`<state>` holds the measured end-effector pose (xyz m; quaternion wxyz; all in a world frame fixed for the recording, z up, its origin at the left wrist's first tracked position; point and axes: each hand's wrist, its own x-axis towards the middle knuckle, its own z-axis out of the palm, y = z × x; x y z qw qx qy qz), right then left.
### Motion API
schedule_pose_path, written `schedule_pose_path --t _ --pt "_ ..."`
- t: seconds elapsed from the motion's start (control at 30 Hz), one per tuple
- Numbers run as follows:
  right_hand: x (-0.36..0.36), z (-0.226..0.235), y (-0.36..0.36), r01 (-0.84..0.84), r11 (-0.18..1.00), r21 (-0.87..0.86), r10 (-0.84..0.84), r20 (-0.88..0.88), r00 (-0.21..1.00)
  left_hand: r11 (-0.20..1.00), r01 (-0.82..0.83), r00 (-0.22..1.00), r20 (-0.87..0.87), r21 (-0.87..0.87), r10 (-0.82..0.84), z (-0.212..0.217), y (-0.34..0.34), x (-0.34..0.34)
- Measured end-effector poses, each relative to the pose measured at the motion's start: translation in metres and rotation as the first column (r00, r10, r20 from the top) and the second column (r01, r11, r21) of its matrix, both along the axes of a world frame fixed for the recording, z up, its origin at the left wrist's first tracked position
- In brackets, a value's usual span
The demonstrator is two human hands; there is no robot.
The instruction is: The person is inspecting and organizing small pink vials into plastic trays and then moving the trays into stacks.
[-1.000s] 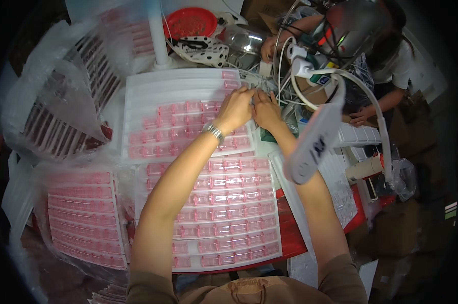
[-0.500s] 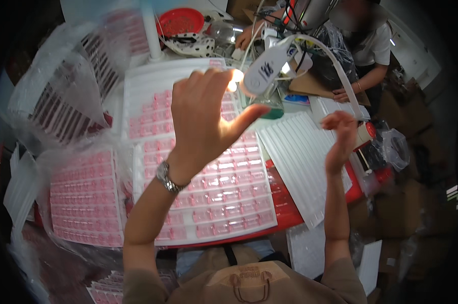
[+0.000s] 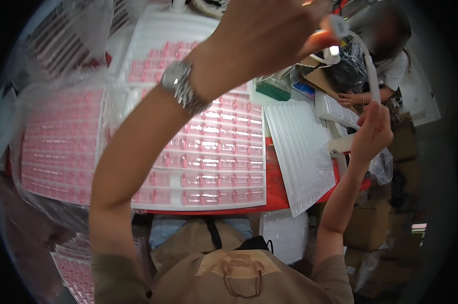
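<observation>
A white desk lamp with a curved arm point(image 3: 373, 76) stretches across the upper right. My left hand point(image 3: 264, 43), with a metal watch point(image 3: 181, 88) at its wrist, reaches up over the table. Its fingers close around the lamp's head point(image 3: 339, 25), which the hand mostly hides; light glows at the fingertips. Lower down, my right hand point(image 3: 373, 133) is closed around the lower part of the lamp's arm. Beneath my left forearm lies a white tray point(image 3: 174, 187) bearing rows of small clear pink pieces.
More pink pieces in plastic wrap point(image 3: 61, 142) sit at the left. A ribbed white sheet point(image 3: 297, 152) overlaps the red tabletop point(image 3: 277, 175). Behind it stands a green-based container point(image 3: 273, 90). Across the table a co-worker's hand point(image 3: 348, 99) rests near cardboard. Brown boxes point(image 3: 368, 225) stand at the right.
My left hand has gone up and right and closed on the lamp's head. My right hand has moved right and taken hold of the lamp's arm. The view has shifted.
</observation>
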<state>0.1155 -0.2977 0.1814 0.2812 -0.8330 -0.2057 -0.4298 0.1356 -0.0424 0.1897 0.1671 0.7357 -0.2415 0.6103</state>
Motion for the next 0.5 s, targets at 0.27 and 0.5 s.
schedule_pose_path --t 0.27,0.5 --pt "0.002 0.002 0.013 0.076 0.997 0.025 -0.077 0.056 0.995 0.999 0.045 0.998 -0.031 0.008 -0.045 -0.007 0.021 0.001" --pt "0.011 0.001 -0.002 -0.007 0.986 0.168 0.008 -0.008 1.000 0.995 0.090 0.988 -0.119 -0.042 -0.094 -0.031 0.033 0.001"
